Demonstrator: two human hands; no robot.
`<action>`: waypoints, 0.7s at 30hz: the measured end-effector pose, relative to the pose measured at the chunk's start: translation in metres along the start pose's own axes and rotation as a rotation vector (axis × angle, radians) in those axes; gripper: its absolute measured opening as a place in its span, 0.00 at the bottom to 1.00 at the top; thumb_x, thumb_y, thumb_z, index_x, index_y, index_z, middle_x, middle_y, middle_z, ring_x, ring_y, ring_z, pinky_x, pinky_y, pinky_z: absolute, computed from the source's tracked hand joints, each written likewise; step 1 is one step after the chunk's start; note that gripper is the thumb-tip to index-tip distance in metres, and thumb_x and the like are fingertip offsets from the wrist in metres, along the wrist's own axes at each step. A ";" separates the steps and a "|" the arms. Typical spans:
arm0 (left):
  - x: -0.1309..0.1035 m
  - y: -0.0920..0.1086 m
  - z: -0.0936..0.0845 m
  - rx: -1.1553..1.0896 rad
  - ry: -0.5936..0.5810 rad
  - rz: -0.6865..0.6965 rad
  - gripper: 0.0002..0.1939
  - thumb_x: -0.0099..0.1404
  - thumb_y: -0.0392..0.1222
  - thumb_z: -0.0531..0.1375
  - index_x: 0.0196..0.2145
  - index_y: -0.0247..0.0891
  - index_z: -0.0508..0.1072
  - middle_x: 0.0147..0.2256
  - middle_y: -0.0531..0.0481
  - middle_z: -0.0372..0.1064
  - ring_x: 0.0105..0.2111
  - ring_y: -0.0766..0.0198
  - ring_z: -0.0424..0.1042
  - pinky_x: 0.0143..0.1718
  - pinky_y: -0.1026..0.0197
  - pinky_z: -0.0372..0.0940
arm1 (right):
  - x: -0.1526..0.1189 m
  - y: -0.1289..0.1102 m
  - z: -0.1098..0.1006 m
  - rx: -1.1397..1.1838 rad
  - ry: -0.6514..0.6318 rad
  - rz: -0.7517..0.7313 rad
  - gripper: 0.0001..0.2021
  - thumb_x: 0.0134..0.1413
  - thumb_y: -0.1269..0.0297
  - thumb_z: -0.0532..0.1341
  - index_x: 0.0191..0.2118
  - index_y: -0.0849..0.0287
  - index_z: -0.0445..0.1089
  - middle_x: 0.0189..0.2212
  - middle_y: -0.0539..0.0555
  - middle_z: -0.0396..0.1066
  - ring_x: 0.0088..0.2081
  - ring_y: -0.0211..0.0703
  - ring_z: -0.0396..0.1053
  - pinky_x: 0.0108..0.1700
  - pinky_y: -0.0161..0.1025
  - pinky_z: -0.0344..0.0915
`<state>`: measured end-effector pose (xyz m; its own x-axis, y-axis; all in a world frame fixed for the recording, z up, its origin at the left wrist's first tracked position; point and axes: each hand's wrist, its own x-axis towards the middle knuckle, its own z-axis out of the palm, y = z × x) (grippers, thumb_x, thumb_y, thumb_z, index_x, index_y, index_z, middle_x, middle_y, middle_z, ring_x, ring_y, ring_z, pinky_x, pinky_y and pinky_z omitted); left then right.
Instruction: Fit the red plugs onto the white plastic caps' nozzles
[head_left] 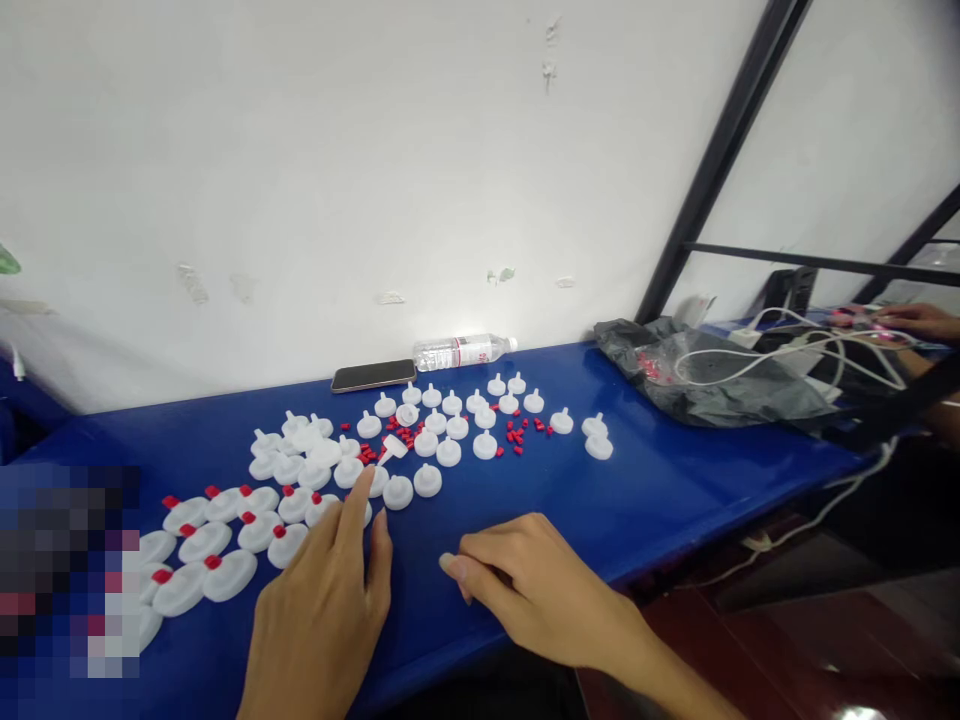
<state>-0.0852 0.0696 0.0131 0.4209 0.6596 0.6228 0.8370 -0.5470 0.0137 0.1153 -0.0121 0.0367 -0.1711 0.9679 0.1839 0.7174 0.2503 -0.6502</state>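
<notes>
White round caps with nozzles (427, 481) stand across the blue table (570, 550), several of them in a loose group at the middle. Small red tips (516, 437) lie scattered among them. At the left, white caps with red tips on their nozzles (229, 576) sit close together. My left hand (326, 590) is over the caps at the left centre, its index finger stretched toward a white cap and its thumb apart; nothing shows in its grasp. My right hand (525, 590) is near the table's front edge with fingers curled together; what it holds, if anything, is hidden.
A dark phone (373, 376) and a clear bottle (463, 351) lie by the wall. A grey plastic bag (720, 390) with white cables is at the right, below a black metal frame (712, 150). Another person's hand (919, 322) shows at the far right.
</notes>
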 end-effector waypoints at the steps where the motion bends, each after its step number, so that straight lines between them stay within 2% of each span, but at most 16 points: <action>1: -0.001 -0.001 0.001 -0.006 -0.033 0.003 0.22 0.76 0.41 0.51 0.65 0.38 0.62 0.31 0.51 0.76 0.27 0.57 0.78 0.22 0.61 0.59 | 0.000 0.000 0.000 -0.001 -0.002 0.000 0.23 0.76 0.55 0.51 0.27 0.57 0.67 0.25 0.46 0.73 0.27 0.34 0.70 0.35 0.33 0.55; 3: -0.002 -0.002 0.004 -0.042 -0.107 0.033 0.25 0.77 0.40 0.51 0.68 0.37 0.58 0.23 0.57 0.74 0.19 0.60 0.75 0.20 0.61 0.56 | 0.000 0.000 0.000 0.001 -0.005 -0.001 0.23 0.76 0.55 0.52 0.27 0.57 0.67 0.25 0.47 0.74 0.28 0.34 0.71 0.35 0.33 0.55; 6: -0.001 -0.003 0.008 -0.098 -0.161 0.094 0.26 0.77 0.39 0.49 0.70 0.36 0.55 0.21 0.59 0.73 0.18 0.60 0.75 0.20 0.61 0.56 | 0.000 0.001 0.000 0.001 -0.007 -0.005 0.23 0.76 0.56 0.52 0.27 0.58 0.67 0.26 0.47 0.75 0.29 0.35 0.72 0.36 0.33 0.56; 10: 0.002 -0.003 0.009 -0.115 -0.197 0.110 0.25 0.77 0.41 0.48 0.68 0.34 0.58 0.21 0.58 0.71 0.19 0.59 0.76 0.20 0.61 0.58 | 0.000 0.001 0.000 -0.006 -0.006 -0.009 0.23 0.76 0.55 0.53 0.27 0.58 0.66 0.26 0.48 0.75 0.28 0.35 0.71 0.36 0.33 0.56; 12: 0.003 -0.002 0.006 -0.153 -0.211 0.095 0.21 0.77 0.41 0.49 0.64 0.38 0.63 0.21 0.59 0.72 0.19 0.61 0.75 0.20 0.62 0.59 | 0.000 0.001 0.000 -0.002 -0.008 -0.006 0.23 0.76 0.56 0.53 0.27 0.58 0.66 0.26 0.48 0.75 0.28 0.35 0.71 0.35 0.34 0.56; 16: 0.004 0.001 0.000 -0.305 -0.200 0.087 0.13 0.77 0.45 0.51 0.52 0.45 0.70 0.26 0.58 0.74 0.21 0.65 0.76 0.21 0.66 0.63 | 0.000 0.002 0.000 0.008 -0.008 -0.005 0.22 0.75 0.57 0.53 0.27 0.58 0.67 0.26 0.48 0.75 0.28 0.35 0.71 0.35 0.34 0.56; 18: 0.004 0.002 -0.001 -0.326 -0.179 0.089 0.14 0.77 0.48 0.50 0.53 0.44 0.70 0.28 0.57 0.76 0.23 0.65 0.77 0.22 0.66 0.65 | 0.000 0.002 -0.001 0.009 -0.008 -0.010 0.22 0.75 0.57 0.53 0.27 0.58 0.67 0.26 0.49 0.75 0.29 0.35 0.72 0.35 0.34 0.56; 21: 0.004 0.002 0.000 -0.268 -0.124 0.107 0.21 0.77 0.53 0.49 0.57 0.39 0.69 0.29 0.54 0.75 0.25 0.62 0.79 0.24 0.63 0.69 | -0.001 0.001 -0.001 0.008 -0.008 -0.016 0.22 0.75 0.57 0.53 0.28 0.58 0.68 0.27 0.49 0.76 0.29 0.36 0.72 0.35 0.35 0.55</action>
<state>-0.0813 0.0714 0.0155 0.5553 0.6397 0.5315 0.6707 -0.7223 0.1687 0.1170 -0.0128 0.0361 -0.1881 0.9640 0.1882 0.7090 0.2658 -0.6532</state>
